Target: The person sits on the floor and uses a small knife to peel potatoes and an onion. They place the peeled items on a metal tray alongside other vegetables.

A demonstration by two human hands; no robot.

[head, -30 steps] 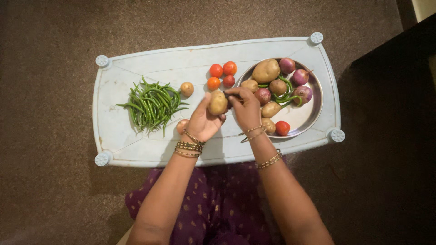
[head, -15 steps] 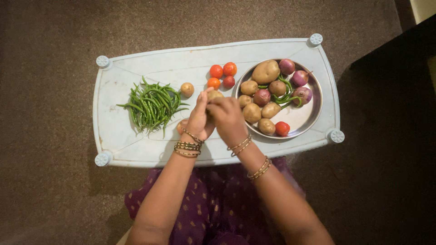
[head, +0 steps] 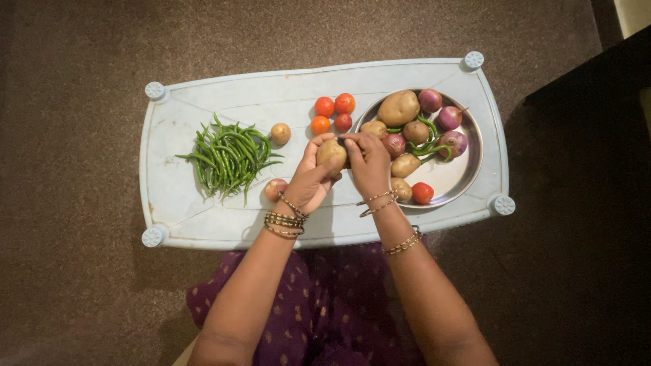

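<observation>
The potato [head: 331, 154] sits in the left hand [head: 308, 181], lifted just above a pale blue plastic table [head: 203, 210], between a cluster of four tomatoes [head: 334, 112] and a round metal plate [head: 456, 177]. The left hand's fingers curl around the potato from below and the thumb presses on its near side, so the hand is clamped on it. The right hand [head: 369, 166] comes in from the plate side; its fingertips are pressed together against the potato's right end, pinching something small and dark there that is too small to make out.

The table is a low rectangle with rounded corners, a round knob [head: 154, 90] at each corner, and a scuffed, stained top. It stands on a brown carpet [head: 81, 285] that fills the floor around it. A dark piece of furniture [head: 597, 135] rises at the right edge of the view. The person's purple patterned garment [head: 325, 305] shows below the table, and both wrists carry gold bangles [head: 283, 221].

The potato is oval. Its long axis runs roughly from the person toward the far edge of the table, tilted a little to the right, with the broader end up by the tomatoes.

A heap of green chillies [head: 227, 158] lies on the left part of the table, a small potato [head: 280, 133] just beside it. The plate holds more potatoes, red onions, chillies and a tomato.
</observation>
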